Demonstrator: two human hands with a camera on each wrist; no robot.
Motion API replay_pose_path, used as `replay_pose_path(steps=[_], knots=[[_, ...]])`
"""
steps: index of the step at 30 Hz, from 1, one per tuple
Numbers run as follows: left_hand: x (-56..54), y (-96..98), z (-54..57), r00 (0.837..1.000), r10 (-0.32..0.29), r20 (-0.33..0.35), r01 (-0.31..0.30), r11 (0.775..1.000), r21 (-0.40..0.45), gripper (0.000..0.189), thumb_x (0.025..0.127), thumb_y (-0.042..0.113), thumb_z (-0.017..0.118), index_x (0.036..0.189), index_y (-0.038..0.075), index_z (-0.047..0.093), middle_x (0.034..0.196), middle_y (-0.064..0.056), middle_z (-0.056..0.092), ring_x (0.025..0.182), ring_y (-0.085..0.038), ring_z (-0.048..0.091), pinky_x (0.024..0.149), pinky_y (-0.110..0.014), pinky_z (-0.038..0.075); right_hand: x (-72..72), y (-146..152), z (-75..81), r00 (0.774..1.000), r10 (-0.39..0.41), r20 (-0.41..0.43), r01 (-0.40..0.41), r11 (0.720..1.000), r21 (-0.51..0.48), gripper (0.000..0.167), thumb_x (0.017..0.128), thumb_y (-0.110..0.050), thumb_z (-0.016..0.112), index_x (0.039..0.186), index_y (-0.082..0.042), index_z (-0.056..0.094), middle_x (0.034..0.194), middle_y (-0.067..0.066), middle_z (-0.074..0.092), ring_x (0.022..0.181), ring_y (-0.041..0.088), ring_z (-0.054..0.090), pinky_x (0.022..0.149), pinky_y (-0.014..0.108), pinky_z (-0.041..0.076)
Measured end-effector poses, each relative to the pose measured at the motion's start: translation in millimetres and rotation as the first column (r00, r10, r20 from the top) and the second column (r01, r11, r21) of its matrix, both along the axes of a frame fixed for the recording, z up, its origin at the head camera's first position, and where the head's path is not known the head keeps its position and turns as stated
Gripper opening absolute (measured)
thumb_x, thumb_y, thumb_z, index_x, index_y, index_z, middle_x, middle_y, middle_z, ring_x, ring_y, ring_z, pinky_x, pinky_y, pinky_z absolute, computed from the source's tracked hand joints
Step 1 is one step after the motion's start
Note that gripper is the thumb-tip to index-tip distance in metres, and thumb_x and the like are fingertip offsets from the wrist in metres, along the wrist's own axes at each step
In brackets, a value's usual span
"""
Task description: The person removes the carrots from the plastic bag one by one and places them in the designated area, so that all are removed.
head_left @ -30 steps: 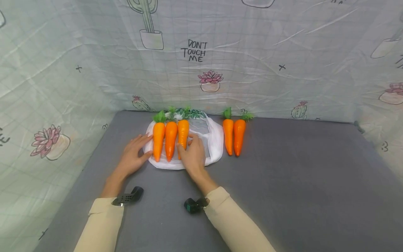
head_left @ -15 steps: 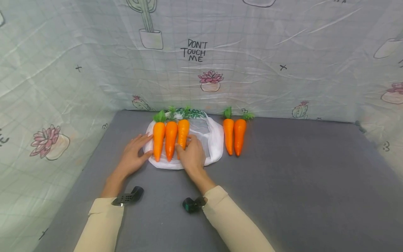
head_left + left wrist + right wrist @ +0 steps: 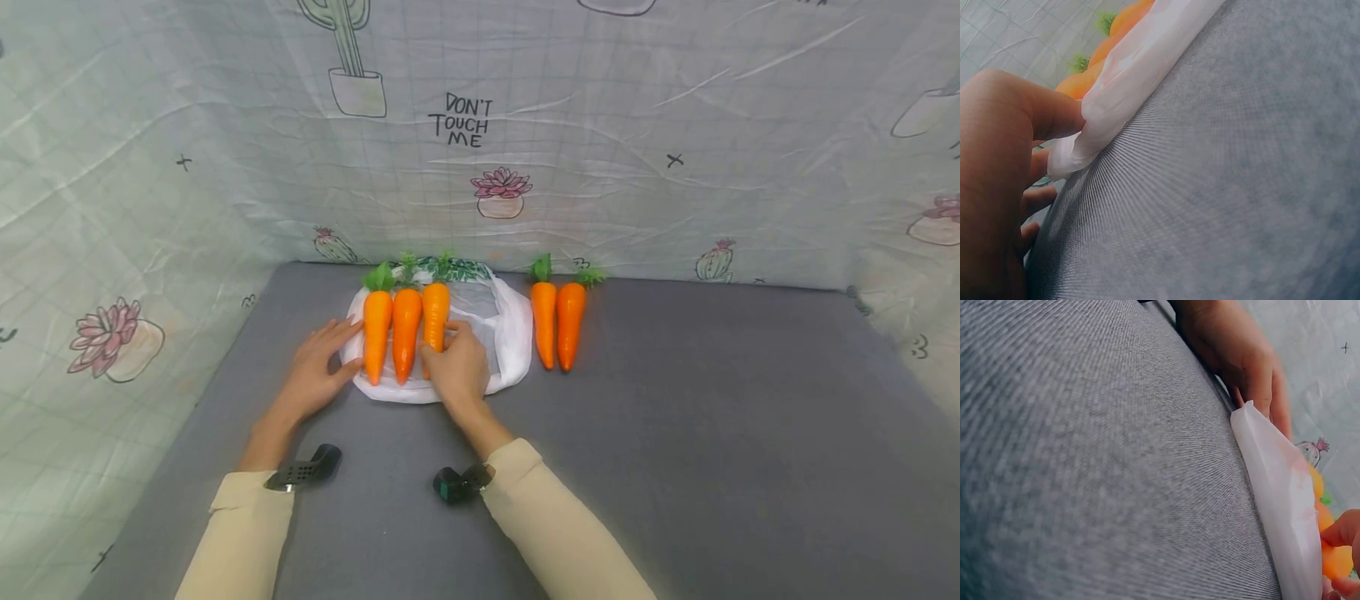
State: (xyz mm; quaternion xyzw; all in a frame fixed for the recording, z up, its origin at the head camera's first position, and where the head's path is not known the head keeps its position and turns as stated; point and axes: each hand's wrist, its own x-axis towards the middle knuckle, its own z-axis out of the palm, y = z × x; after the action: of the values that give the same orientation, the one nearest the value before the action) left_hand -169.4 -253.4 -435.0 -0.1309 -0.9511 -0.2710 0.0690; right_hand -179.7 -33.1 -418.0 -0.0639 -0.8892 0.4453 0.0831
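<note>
In the head view, three orange toy-like carrots with green tops lie side by side in a white plastic bag (image 3: 514, 350) with its mouth spread wide. These are the left carrot (image 3: 377, 333), the middle carrot (image 3: 406, 333) and the right carrot (image 3: 435, 312). My right hand (image 3: 459, 367) grips the right carrot near its lower half, thumb on one side and fingers on the other. My left hand (image 3: 313, 371) rests at the bag's left edge, its fingers fairly straight. In the left wrist view, the thumb (image 3: 1060, 115) touches the bag's white wall (image 3: 1129, 81).
Two more carrots, one slimmer (image 3: 544, 325) and one wider (image 3: 571, 329), lie on the grey table (image 3: 697, 417) just right of the bag. A patterned curtain (image 3: 600, 133) stands behind the table and along its sides.
Almost nothing differs. My right hand keeps its hold on the right carrot with only a very slight shift; the left hand and the other carrots stay put.
</note>
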Motion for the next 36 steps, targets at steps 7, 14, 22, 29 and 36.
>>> replay_pose_path(steps=[7,14,22,29,36], knots=[[1.0,0.2,1.3,1.0,0.0,0.002,0.0,1.0,0.0,0.062,0.092,0.037,0.059,0.144,0.007,0.042,0.148,-0.019,0.038,0.139,-0.041,0.023,0.112,-0.057,0.011,0.7,0.9,1.8,1.0,-0.003,0.005,0.003,1.0,-0.031,0.046,0.077,-0.03,0.073,0.117,-0.012,0.06,0.074,-0.004,0.063,0.064,0.014,0.058,0.054,0.03,0.047],[1.5,-0.2,1.8,1.0,-0.001,0.013,0.001,1.0,0.004,0.063,0.093,0.038,0.058,0.145,0.007,0.041,0.148,-0.018,0.037,0.139,-0.041,0.022,0.112,-0.058,0.01,1.1,1.6,1.0,1.0,0.003,-0.012,-0.003,0.999,-0.052,0.046,0.076,-0.027,0.073,0.118,-0.009,0.06,0.074,-0.001,0.061,0.064,0.016,0.057,0.054,0.03,0.046],[1.4,-0.7,1.4,1.0,-0.002,0.016,0.002,1.0,0.002,0.062,0.093,0.037,0.058,0.145,0.007,0.041,0.148,-0.019,0.036,0.139,-0.041,0.022,0.112,-0.057,0.01,2.3,2.9,2.5,1.0,0.012,-0.028,-0.015,0.997,-0.08,0.045,0.077,-0.023,0.072,0.118,-0.007,0.061,0.074,0.001,0.062,0.064,0.017,0.057,0.055,0.029,0.047],[1.9,-1.2,0.6,1.0,-0.011,-0.009,0.011,1.0,0.008,0.06,0.093,0.034,0.059,0.144,0.006,0.042,0.147,-0.02,0.038,0.138,-0.042,0.024,0.111,-0.058,0.012,3.2,3.7,10.8,0.998,0.022,-0.051,-0.027,0.994,-0.109,0.046,0.077,-0.021,0.071,0.119,-0.008,0.06,0.078,0.002,0.065,0.062,0.015,0.058,0.053,0.025,0.047],[1.0,-2.0,-2.0,0.998,-0.017,-0.056,0.017,1.0,0.002,0.059,0.091,0.031,0.062,0.141,0.005,0.045,0.146,-0.021,0.04,0.136,-0.043,0.027,0.109,-0.06,0.015,2.4,8.0,21.3,0.996,0.012,-0.087,-0.024,0.99,-0.139,0.049,0.074,-0.021,0.072,0.12,-0.01,0.061,0.083,0.004,0.066,0.068,0.017,0.06,0.054,0.027,0.048]])
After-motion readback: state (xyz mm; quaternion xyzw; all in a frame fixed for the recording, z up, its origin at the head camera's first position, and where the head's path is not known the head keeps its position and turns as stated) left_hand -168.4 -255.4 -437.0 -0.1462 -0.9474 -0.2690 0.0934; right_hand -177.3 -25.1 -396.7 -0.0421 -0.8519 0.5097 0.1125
